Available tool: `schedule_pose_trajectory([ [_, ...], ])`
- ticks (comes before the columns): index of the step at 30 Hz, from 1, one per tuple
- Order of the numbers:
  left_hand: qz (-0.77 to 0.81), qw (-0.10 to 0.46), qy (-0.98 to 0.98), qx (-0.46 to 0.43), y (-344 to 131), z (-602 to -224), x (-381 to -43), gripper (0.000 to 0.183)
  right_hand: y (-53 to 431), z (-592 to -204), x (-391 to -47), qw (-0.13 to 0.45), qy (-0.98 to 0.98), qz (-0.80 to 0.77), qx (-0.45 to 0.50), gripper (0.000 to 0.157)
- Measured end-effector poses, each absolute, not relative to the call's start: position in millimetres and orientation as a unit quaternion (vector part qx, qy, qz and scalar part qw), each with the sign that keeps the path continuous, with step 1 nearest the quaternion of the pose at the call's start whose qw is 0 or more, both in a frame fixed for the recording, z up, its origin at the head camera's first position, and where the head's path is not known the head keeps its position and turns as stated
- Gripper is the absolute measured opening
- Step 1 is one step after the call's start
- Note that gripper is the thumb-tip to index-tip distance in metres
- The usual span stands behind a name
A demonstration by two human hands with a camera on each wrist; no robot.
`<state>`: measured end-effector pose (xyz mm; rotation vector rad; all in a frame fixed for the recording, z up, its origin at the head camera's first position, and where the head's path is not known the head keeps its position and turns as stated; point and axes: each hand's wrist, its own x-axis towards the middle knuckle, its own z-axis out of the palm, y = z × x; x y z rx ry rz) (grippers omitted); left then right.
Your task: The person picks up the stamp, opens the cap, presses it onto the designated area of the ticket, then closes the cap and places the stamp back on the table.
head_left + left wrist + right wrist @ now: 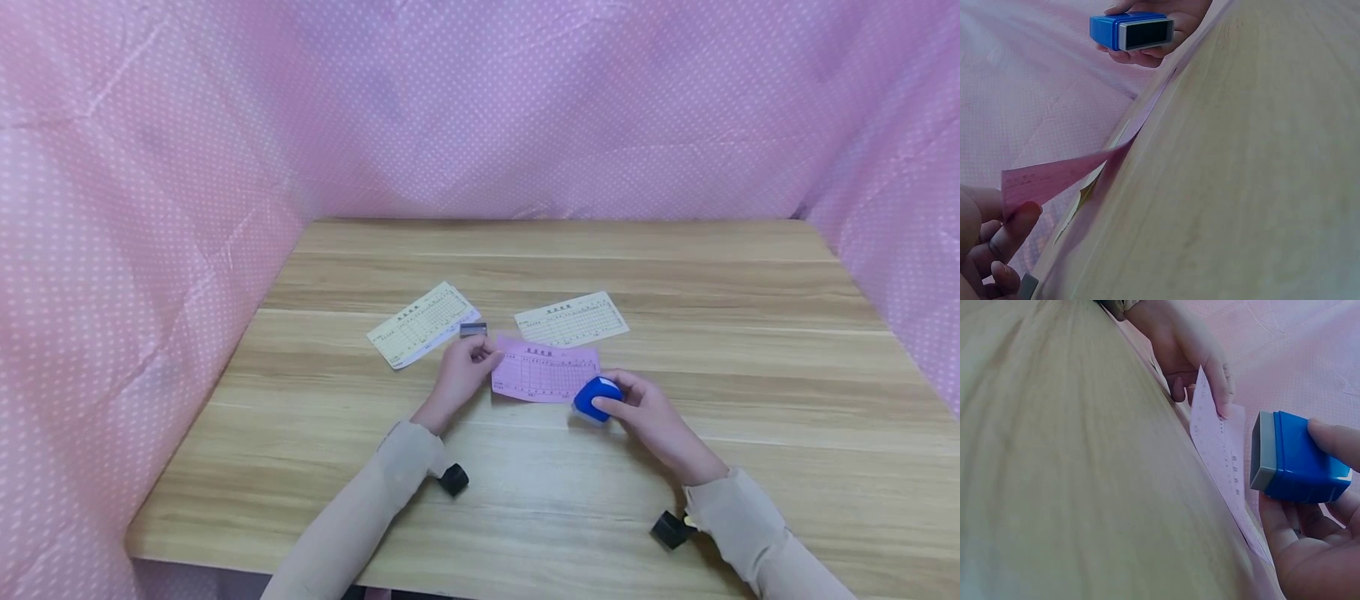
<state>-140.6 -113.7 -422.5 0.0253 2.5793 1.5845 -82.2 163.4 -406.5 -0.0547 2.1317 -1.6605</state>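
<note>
A pink printed form (546, 371) lies on the table with its left end lifted, and my left hand (467, 367) pinches that end between thumb and finger. The left wrist view shows the raised pink sheet (1054, 181) bending up off the wood. My right hand (648, 412) grips a blue stamp (597, 398) by its sides, over the form's right lower corner. In the right wrist view the stamp (1310, 459) has a grey rim at its base and is held apart from the paper. Its dark rectangular face (1147, 33) shows in the left wrist view.
Cream-coloured forms (420, 321) lie stacked at the left, with a lilac edge beneath. Another cream form (573, 319) lies behind the pink one. A small grey block (473, 329) sits just beyond my left hand. Pink dotted cloth (555, 125) hangs round the wooden table (712, 292).
</note>
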Motion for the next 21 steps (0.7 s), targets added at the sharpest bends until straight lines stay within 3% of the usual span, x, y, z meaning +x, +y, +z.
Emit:
schedule_pose_trajectory([
  [10, 0.492, 0.086, 0.866, 0.01, -114.0, -418.5, -136.8, 0.01, 162.2, -405.4, -82.6, 0.218, 0.776, -0.592, -0.016, 0.051],
  [21, 0.487, 0.077, 0.87, -0.012, -114.6, -419.3, -136.3, 0.018, 162.9, -406.1, -82.2, 0.217, 0.776, -0.592, -0.016, 0.052],
])
